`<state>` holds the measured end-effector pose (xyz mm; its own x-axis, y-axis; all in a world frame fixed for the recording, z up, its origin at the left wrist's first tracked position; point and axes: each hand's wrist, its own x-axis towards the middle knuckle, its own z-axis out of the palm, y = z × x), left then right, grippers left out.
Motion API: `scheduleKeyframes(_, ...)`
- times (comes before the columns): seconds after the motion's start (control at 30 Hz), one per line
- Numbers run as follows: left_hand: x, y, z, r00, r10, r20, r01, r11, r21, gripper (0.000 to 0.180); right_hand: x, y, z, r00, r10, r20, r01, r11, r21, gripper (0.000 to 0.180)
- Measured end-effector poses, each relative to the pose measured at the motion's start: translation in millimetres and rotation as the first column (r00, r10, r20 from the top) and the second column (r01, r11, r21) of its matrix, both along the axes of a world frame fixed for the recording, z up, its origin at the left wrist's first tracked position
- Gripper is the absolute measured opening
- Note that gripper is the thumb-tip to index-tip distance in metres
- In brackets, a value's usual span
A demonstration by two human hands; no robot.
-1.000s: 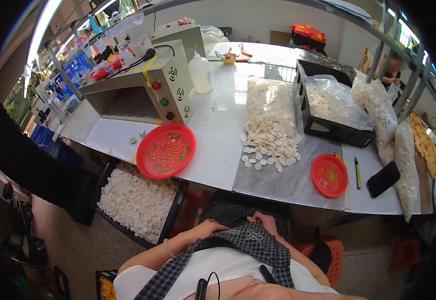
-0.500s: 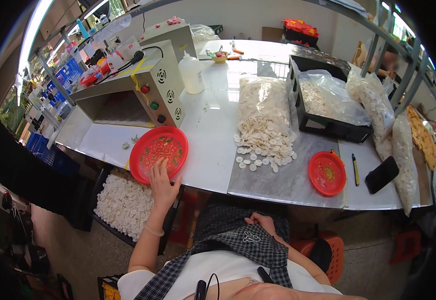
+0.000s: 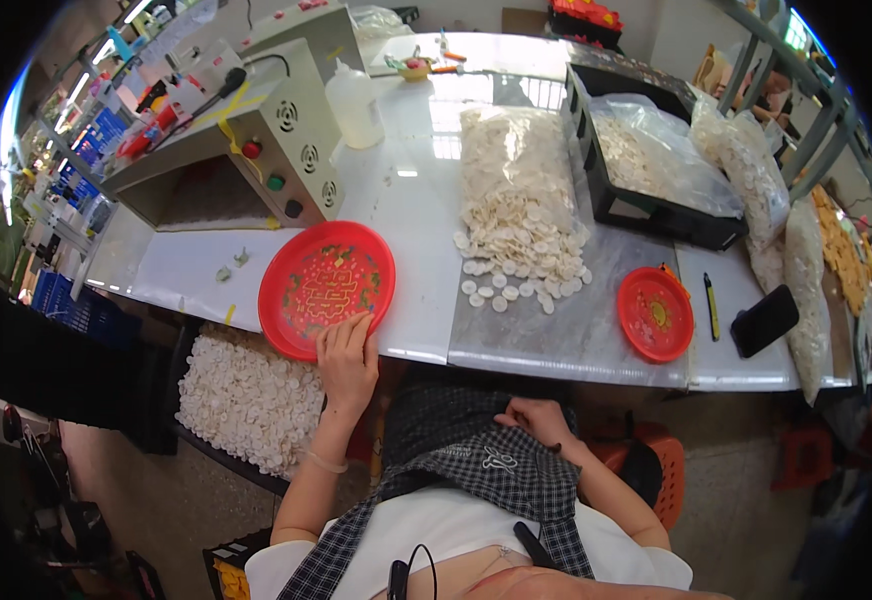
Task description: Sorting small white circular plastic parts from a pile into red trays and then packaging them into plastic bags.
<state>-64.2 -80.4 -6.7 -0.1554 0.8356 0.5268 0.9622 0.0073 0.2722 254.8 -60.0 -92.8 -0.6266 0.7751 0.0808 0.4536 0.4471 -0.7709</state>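
Observation:
A round red plate (image 3: 301, 268) with a gold and green pattern lies at the table's front edge, left of the middle, and its near rim sticks out past the edge. My left hand (image 3: 348, 362) grips that near rim, with the fingers over the top; the thumb's underside is hidden. Down at my lap, my right hand (image 3: 539, 420) rests closed against the dark checked apron (image 3: 431, 425). Its fingers are curled, and what they hold, if anything, cannot be seen. Under the plate's near side stands a black crate (image 3: 188, 425) full of white discs (image 3: 246, 405).
A grey metal box oven (image 3: 286, 150) stands behind the plate, beside a white bottle (image 3: 356, 108). Mid-table, white discs (image 3: 521, 255) spill from a clear bag (image 3: 516, 150). Rightward are a black bin (image 3: 671, 222), a smaller red plate (image 3: 646, 335), a yellow cutter (image 3: 712, 305) and a phone (image 3: 766, 322).
The large red plate has slid right and toward me over the table edge, with my left hand now closed on its rim. My view has shifted; the right hand stays at the lap.

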Motion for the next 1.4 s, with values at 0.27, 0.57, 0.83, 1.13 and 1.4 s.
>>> scheduleKeyframes(0.27, 14, 22, 6, 0.978, -0.205, 0.038, 0.208, 0.973, -0.099, 0.029, -7, 16, 85, 0.999, 0.032, -0.037, -0.018, 0.947, 0.322, 0.027)
scheduleKeyframes(0.57, 60, 66, 21, 0.91, -0.372, 0.183, 0.353, 0.927, 0.125, 0.05, -6, 133, 112, 0.979, -0.204, 0.008, 0.166, 0.818, 0.551, 0.043)
scheduleKeyframes(0.83, 127, 111, 37, 0.751, -0.545, 0.372, 0.566, 0.822, 0.061, 0.057, -8, 145, 98, 0.952, -0.221, 0.211, 0.08, 0.847, 0.526, 0.07)
scheduleKeyframes(1.13, 170, 13, -14, -0.019, -0.377, 0.926, 0.978, -0.201, -0.061, 0.031, 41, 100, 106, 0.914, -0.397, -0.084, 0.385, 0.782, 0.491, 0.026)
scheduleKeyframes(1.4, 192, 5, -24, -0.067, -0.347, 0.936, 0.99, -0.141, 0.018, 0.032, 76, 73, 103, 0.88, -0.465, -0.094, 0.434, 0.71, 0.555, 0.016)
